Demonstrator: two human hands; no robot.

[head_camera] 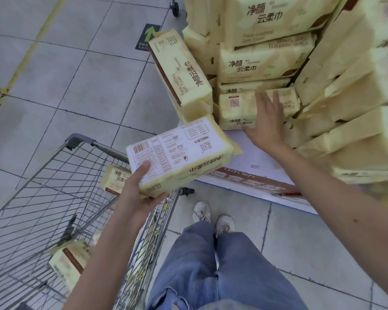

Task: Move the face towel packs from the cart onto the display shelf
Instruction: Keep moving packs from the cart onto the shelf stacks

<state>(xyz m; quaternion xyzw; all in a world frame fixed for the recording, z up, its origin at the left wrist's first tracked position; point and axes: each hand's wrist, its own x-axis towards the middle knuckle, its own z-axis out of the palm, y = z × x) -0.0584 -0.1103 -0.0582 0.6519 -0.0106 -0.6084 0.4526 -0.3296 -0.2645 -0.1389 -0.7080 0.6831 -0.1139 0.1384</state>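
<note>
My left grip pinches a pack, thumb on top. My right grip, spread flat, rests on a stacked pack. I'd set mine level beside it.

raised pack: pale yellow, white barcode face up, tilted, above cart rim | cart packs: two in basket, second lower down | display shelf: stacked packs, flat pack in front, leaning pack at left edge
</note>
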